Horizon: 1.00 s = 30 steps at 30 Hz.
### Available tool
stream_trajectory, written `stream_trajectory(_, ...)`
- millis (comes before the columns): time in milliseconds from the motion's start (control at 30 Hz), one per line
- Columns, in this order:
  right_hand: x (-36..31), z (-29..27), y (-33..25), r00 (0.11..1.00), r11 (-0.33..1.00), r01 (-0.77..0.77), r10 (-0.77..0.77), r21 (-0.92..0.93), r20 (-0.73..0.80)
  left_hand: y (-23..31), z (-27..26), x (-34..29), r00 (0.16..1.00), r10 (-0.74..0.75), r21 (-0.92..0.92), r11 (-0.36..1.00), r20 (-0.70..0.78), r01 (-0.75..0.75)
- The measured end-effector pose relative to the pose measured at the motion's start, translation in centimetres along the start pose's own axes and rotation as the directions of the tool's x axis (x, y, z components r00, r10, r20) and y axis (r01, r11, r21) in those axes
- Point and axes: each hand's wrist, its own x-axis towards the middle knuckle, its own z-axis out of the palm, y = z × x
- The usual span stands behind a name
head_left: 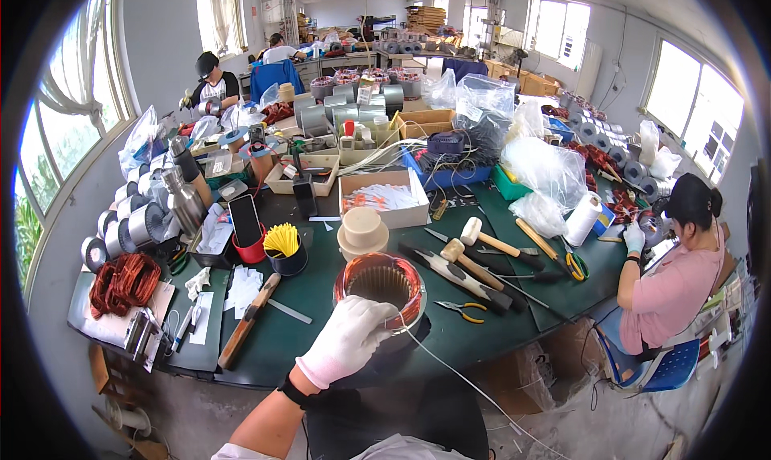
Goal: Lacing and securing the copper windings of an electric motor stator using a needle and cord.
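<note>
A motor stator (384, 287) with red-brown copper windings stands upright on the green table in front of me, its slotted bore facing up. My left hand (347, 343), in a white glove, is closed on the stator's near rim; the fingertips are partly hidden. From the rim beside those fingers a thin white cord (458, 373) runs down to the lower right, out of the picture. My right hand is not in view. Just beyond the stator sits a cream round block (362, 234). Yellow-handled pliers (462, 311) lie to its right.
Two mallets (474, 234) and dark wooden bars (458, 275) lie at the right, a wooden-handled tool (249, 322) at the left. A cup of yellow strips (284, 247), a phone (245, 221) and copper coils (127, 285) stand further left. A co-worker (671, 275) sits at the right.
</note>
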Motion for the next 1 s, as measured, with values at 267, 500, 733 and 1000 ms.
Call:
stream_trajectory(267, -0.2, -38.0, -50.7, 0.5, 0.166, 0.855, -0.519, 0.492, -0.693, -0.3, 0.2, -0.2, 1.0, 0.015, 0.008, 1.0, 0.003, -0.015)
stream_trajectory(500, -7.1, -43.3, -57.4, 0.22, -0.304, 0.166, -0.916, 0.938, -0.336, -1.1, 0.1, -0.9, 1.0, 0.001, -0.001, 1.0, -0.031, -0.002)
stream_trajectory(733, -4.8, -50.6, -64.3, 0.326, -0.754, -0.127, -0.646, 0.645, -0.69, -0.9, -0.6, -1.1, 0.994, -0.107, 0.013, 0.994, 0.013, 0.107)
stream_trajectory(1000, -7.9, -50.4, -61.7, 0.492, -0.667, -0.092, -0.676, 0.739, -0.548, -2.9, -0.2, -2.2, 0.999, -0.035, 0.042, 0.999, 0.02, 0.035)
